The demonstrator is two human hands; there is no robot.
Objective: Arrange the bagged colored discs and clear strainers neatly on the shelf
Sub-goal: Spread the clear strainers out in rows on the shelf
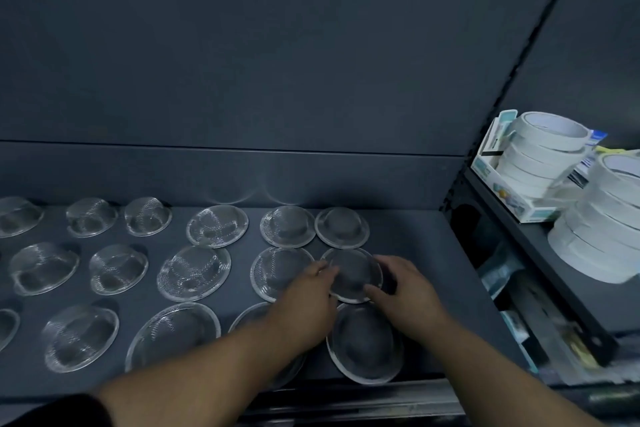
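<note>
Fingertips (325, 267) of the left hand (308, 298) curled against the left rim of a clear strainer (351, 272), while the thumb (375, 290) and fingers of the right hand (408, 291) closed around its right and near rim, so that both hands held the one piece between them. The strainer sat dome-up in the middle row, at the right end of the dark shelf (433, 253). Its left rim met that of the neighbouring strainer (277, 270); whether the two overlapped could not be told.

Just beyond it, in the far row, stood another domed strainer (342, 227), and just nearer lay a larger strainer (365, 343) at the shelf's front edge. The left forearm (214, 364) crossed above a near-row strainer (254, 314), hiding most of it.

More mesh strainers (194, 272) ran leftward in three rows to the edge of the view, spaced apart. A plain dark back panel (242, 62) rose behind them.

On the adjoining shelf to the right, a stack of white tape rolls (543, 149) leaned in an open carton (509, 194), with a second stack (602, 218) nearer.
</note>
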